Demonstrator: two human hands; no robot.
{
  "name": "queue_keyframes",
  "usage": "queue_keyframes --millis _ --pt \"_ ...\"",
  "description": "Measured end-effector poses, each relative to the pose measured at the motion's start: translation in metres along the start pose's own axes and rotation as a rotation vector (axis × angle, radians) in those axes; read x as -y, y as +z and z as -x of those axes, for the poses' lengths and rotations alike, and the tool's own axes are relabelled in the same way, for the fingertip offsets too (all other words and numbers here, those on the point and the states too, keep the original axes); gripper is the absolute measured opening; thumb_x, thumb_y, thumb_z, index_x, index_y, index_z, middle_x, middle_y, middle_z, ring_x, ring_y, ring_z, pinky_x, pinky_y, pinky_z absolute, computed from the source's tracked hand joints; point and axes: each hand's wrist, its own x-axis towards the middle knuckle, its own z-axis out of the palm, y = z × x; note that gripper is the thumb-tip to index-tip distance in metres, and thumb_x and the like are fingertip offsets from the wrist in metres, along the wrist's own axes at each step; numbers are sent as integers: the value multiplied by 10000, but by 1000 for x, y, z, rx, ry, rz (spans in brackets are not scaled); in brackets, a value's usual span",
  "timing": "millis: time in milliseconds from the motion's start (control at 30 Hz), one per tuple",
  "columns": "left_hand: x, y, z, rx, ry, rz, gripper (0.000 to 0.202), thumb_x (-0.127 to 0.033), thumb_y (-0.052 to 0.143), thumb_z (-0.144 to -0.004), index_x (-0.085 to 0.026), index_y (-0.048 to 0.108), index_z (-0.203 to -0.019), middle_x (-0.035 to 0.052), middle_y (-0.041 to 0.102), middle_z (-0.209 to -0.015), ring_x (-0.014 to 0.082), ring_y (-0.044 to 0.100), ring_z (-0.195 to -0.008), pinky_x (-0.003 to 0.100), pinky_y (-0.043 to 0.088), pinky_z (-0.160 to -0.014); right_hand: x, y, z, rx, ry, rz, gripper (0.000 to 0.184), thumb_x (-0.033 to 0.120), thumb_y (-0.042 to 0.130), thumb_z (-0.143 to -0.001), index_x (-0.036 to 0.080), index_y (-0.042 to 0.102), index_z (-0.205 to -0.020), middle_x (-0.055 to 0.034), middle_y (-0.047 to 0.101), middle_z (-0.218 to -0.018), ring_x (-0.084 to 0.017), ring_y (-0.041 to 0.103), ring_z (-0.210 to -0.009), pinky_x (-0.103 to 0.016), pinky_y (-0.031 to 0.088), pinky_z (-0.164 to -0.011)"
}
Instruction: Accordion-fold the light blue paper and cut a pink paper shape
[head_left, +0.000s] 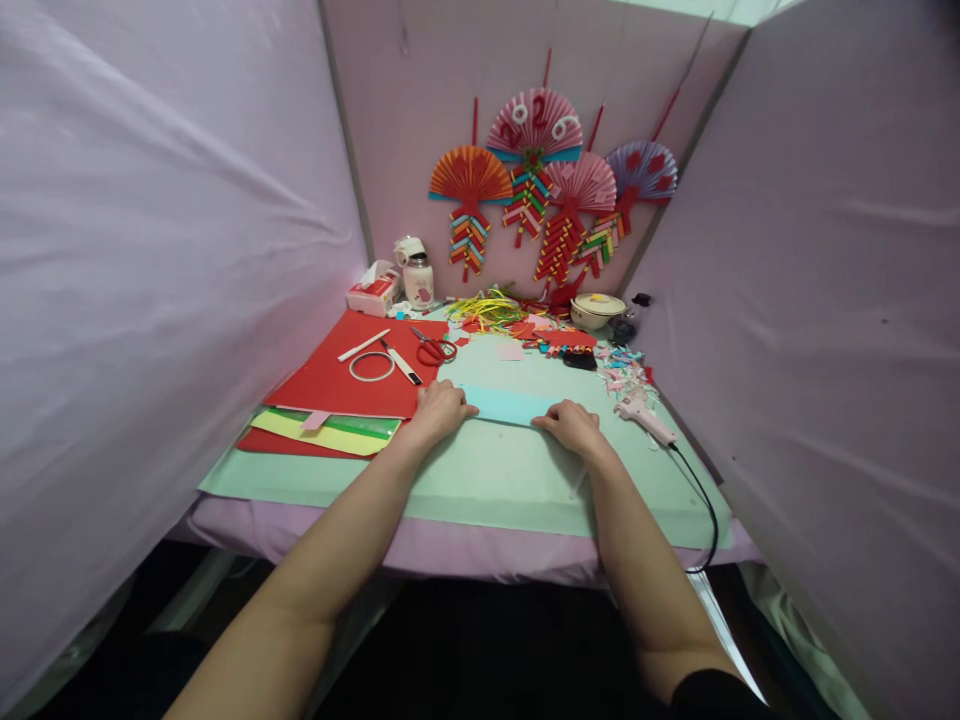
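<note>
A strip of light blue paper [504, 405] lies on the pale green table cover between my hands. My left hand [445, 408] pinches its left end, beside the edge of a red sheet. At the right end my right hand [571, 425] is closed on the paper's near corner, thumb toward the front edge. Just beyond my left hand rest red-handled scissors [435, 348] and a white craft knife [403, 364]. A roll of tape [372, 367] and a white pen-like stick [364, 345] lie on the red sheet [322, 365].
Green and yellow sheets [330, 435] stick out below the red one. A glue gun [646, 418] with a black cord lies at right, near paper scraps [626, 372]. At the back stand a tissue box [374, 290], a bottle [418, 280] and a lidded bowl [596, 312]. Paper fans [536, 125] hang behind.
</note>
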Motion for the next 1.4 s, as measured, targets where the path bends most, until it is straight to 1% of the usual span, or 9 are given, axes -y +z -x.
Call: queue_keyframes --millis 167,400,533,667,800,933,1133,1267,1400 --pt "1 -4 -3 23 -86 -10 488 -630 581 -797 -183 762 -870 144 666 -1041 339 546 -1075 395 406 -871 -9 -3 -4 15 79 -8 345 552 625 -790 225 732 -767 -56 716 -864 -246 595 -944 -379 326 -846" --pt "1 -7 -6 83 -87 -43 472 -593 563 -830 -173 757 -925 155 660 -1118 345 549 -1088 410 414 -876 -13 -10 -3 64 109 -15 311 498 614 -811 211 735 -829 -69 712 -918 -234 601 -934 -374 336 -861" --pt "0 -10 -8 143 -107 -53 475 -596 576 -821 -170 753 -939 161 667 -1123 360 549 -1104 431 417 -890 -15 -10 -6 89 122 -13 317 509 633 -792 207 728 -810 -63 714 -875 -232 609 -899 -393 336 -879" --pt "-2 -14 -8 173 -144 -52 485 -606 590 -807 -167 748 -939 164 676 -1117 361 556 -1113 434 414 -905 -17 -11 -8 99 155 -12 351 540 647 -765 195 709 -780 -66 716 -864 -235 614 -869 -422 328 -891" --pt "-4 -17 -6 178 -185 -53 506 -627 601 -787 -167 742 -947 170 672 -1137 362 556 -1123 421 418 -905 -18 -14 -6 108 172 -20 352 542 647 -762 193 694 -757 -56 714 -856 -231 616 -855 -428 322 -901" --pt "-4 -18 -5 167 -176 -62 503 -625 594 -791 -172 743 -952 165 660 -1166 362 551 -1130 412 420 -905 -21 -15 -5 109 160 -6 339 524 631 -783 192 703 -780 -61 712 -858 -232 619 -865 -415 331 -894" --pt "-5 -18 -5 178 -172 -94 525 -616 575 -807 -163 728 -1025 173 642 -1199 362 543 -1142 414 425 -907 -24 -11 -9 87 197 33 388 573 643 -755 190 703 -760 -81 712 -862 -249 623 -883 -421 336 -900" --pt "-7 -19 -5 182 -181 -98 525 -609 573 -811 -163 722 -1044 174 644 -1193 357 545 -1130 417 420 -913 -23 -11 -10 79 186 79 389 575 632 -767 194 698 -733 -79 710 -867 -257 625 -892 -438 332 -900" --pt "-8 -19 -4 174 -181 -92 518 -602 574 -819 -149 720 -1023 182 638 -1170 366 531 -1123 429 410 -905 -19 -12 -7 77 175 117 372 560 632 -785 196 702 -753 -83 708 -906 -259 618 -917 -441 332 -899"
